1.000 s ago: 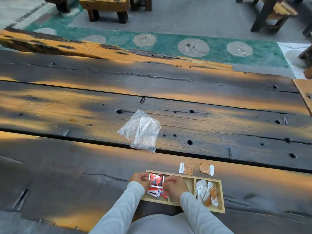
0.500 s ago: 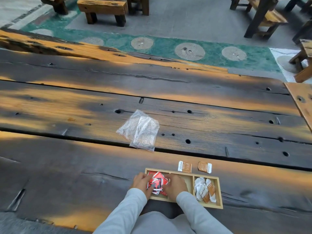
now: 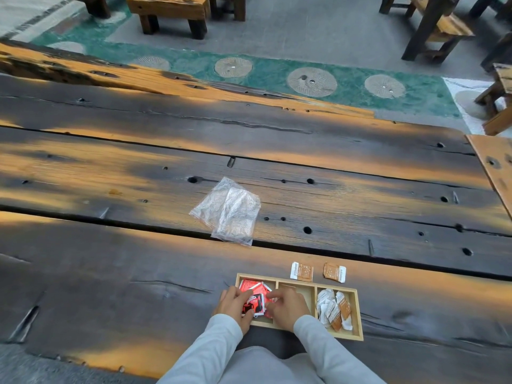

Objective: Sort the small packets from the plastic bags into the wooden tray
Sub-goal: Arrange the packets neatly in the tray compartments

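Left grip [image 3: 235, 304] curled round the near-left edge of a stack of red packets [image 3: 253, 290], pinching it. Right grip [image 3: 288, 306] bent onto the stack's 3 o'clock edge, closed against it. Stack held between the two, inside the left compartment of the wooden tray [image 3: 357, 314], at the counter's [image 3: 110, 286] 6 o'clock edge.

Middle compartment [image 3: 306, 291] partly hidden by the right grip; contents cannot be told. Right compartment filled with brown-and-white packets [image 3: 333, 310], lying overlapped. Two loose packets [image 3: 302, 271] of the same kind lie flat on the counter at 12 to 1 o'clock from the tray, just beyond its far rim, apart from each other. Plastic bags [image 3: 228, 210] lie at 11 o'clock, well apart from the tray, flat and apparently emptied.

Handling, as judged:
- Packets are taken to be very light, thin and flexible, with slick printed film; a stack is likely to fan out or slide if squeezed on the faces alone.
- Best held across opposite edges, at the crimped seals, with light pressure.
- Filled centres are probably soft; hard pinching there is to be avoided.
- Loose ones lie flat on rough planks; an edge would have to be lifted or slid first.
- Tray is light too; it may shift if pushed sideways.
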### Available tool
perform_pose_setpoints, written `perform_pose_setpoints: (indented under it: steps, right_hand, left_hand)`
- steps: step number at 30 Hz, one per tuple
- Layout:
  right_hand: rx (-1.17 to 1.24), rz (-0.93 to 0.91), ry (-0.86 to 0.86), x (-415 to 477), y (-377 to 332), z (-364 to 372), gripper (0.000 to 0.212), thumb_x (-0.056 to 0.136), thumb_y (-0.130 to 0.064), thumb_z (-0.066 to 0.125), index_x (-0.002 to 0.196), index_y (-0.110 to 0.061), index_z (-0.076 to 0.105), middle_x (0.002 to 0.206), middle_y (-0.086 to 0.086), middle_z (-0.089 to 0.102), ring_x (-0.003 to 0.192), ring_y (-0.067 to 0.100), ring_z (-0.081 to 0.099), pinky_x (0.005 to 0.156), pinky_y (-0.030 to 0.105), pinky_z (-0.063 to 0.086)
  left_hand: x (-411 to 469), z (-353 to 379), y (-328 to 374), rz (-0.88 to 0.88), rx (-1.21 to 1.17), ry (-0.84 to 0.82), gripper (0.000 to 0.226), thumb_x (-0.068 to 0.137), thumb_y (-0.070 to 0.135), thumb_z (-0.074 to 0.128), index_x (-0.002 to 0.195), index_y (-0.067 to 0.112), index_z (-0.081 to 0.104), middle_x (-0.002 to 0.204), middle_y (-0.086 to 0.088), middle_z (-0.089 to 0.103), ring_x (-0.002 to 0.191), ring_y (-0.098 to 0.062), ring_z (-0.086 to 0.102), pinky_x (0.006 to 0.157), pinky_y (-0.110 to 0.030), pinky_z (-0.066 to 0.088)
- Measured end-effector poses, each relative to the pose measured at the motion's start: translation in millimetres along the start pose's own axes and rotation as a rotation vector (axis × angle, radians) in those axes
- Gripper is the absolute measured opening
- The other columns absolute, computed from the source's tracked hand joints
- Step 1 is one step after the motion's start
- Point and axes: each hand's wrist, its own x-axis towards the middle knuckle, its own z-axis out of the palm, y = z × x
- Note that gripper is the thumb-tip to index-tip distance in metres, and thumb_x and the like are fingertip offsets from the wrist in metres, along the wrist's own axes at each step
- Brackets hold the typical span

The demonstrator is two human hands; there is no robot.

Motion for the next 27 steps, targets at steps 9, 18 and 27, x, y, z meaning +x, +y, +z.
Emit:
perform_pose_setpoints:
  steps: [9,18,27]
  right_hand:
    - [0.257,0.043,0.147,12,19,-35,0.028,0.091,-0.015,0.06,0.115,-0.018,0.075,0.109,0.003,0.076,0.102,0.019,0.068,0.103,0.03,0.051]
    - [0.39,0.176,0.173,35,46,-78,0.037,0.095,-0.02,0.061,0.132,-0.018,0.064,0.13,0.004,0.068,0.123,0.025,0.061,0.11,0.035,0.044]
    - [0.469,0.265,0.106,57,54,-101,0.039,0.097,-0.017,0.057,0.136,-0.012,0.059,0.1,-0.004,0.066,0.085,0.022,0.078,0.076,0.031,0.061]
  left_hand:
    - [39,-11,44,-0.046,-0.103,0.055,0.04,0.094,0.03,0.054,0.133,0.028,0.054,0.134,0.003,0.052,0.128,-0.019,0.042,0.11,-0.03,0.035]
    - [87,-13,103,-0.201,-0.244,-0.132,0.038,0.09,0.032,0.055,0.128,0.033,0.058,0.135,0.001,0.061,0.123,-0.025,0.057,0.109,-0.036,0.044]
    - [111,6,123,-0.331,-0.31,-0.243,0.032,0.09,0.028,0.056,0.122,0.026,0.061,0.127,-0.003,0.066,0.116,-0.026,0.06,0.104,-0.031,0.045]
